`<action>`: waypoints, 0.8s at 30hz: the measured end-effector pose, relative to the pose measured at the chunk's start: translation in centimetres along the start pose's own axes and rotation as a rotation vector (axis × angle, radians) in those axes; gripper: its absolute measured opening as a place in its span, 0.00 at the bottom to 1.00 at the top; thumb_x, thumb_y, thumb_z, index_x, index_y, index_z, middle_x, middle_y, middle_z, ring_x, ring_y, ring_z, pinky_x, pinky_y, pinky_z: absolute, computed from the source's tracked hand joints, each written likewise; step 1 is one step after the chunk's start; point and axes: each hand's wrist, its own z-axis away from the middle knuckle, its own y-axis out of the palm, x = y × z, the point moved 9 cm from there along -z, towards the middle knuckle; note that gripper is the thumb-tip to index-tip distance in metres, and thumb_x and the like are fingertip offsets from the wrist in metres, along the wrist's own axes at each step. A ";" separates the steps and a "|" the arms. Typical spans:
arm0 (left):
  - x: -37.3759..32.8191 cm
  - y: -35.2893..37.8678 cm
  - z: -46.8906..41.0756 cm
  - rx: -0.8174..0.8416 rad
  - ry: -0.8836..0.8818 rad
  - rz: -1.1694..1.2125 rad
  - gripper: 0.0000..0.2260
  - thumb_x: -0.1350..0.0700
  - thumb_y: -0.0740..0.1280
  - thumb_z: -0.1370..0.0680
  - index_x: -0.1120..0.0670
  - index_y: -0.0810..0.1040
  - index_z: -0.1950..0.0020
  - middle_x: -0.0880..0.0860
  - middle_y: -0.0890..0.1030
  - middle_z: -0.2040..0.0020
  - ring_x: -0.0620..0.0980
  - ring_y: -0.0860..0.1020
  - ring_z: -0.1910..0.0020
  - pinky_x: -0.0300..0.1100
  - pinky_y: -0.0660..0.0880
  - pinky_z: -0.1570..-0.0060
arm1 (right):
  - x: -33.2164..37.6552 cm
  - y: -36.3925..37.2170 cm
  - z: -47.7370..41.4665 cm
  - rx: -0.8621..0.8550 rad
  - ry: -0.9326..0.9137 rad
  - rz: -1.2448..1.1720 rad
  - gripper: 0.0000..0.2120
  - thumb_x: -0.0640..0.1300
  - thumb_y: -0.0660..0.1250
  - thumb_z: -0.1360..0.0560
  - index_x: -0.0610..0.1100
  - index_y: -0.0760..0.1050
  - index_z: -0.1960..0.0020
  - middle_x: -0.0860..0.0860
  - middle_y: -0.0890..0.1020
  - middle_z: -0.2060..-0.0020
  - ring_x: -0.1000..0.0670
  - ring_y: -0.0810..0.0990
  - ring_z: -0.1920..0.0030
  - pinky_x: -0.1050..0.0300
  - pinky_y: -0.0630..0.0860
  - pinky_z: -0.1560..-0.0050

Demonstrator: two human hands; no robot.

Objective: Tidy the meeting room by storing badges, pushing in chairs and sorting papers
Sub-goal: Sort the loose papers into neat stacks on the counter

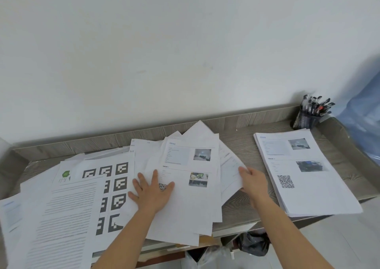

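**Two hands on a loose spread of papers**

A grey wood-grain worktop [257, 124] runs along a white wall [164, 42], with a low raised edge at the back. Most of it is covered by a loose spread of papers [185, 207], overlapping at different angles and hanging over the near edge.

The left hand [151, 192] lies flat on the middle of the spread, fingers wide and splayed, palm down on a sheet with two small photos [198, 166]. It partly covers a QR code printed on that sheet. It grips nothing.

The right hand [254, 183] is just to the right, at the right edge of the spread. Its fingers are closed on the edge of a sheet [230, 172], which is lifted slightly off the worktop.

To the left lie a marker sheet [117, 186] printed with black square tags and a text page [67, 217] partly over it.

Well to the right, apart from the spread, sits a neat stack [304, 176] of printed sheets with photos and a QR code. Behind it, in the back corner, stands a mesh pen cup [306, 118] full of pens. Something blue and blurred [366, 108] is at the far right.
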 end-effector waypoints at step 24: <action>-0.4 -0.3 0.6 -0.095 -0.084 0.107 0.40 0.30 0.49 0.22 0.52 0.45 0.18 0.61 0.39 0.20 0.59 0.36 0.21 0.60 0.37 0.25 | 1.0 7.1 1.6 0.314 -0.099 0.460 0.10 0.48 0.62 0.21 0.43 0.78 0.52 0.51 0.81 0.58 0.51 0.78 0.58 0.58 0.69 0.62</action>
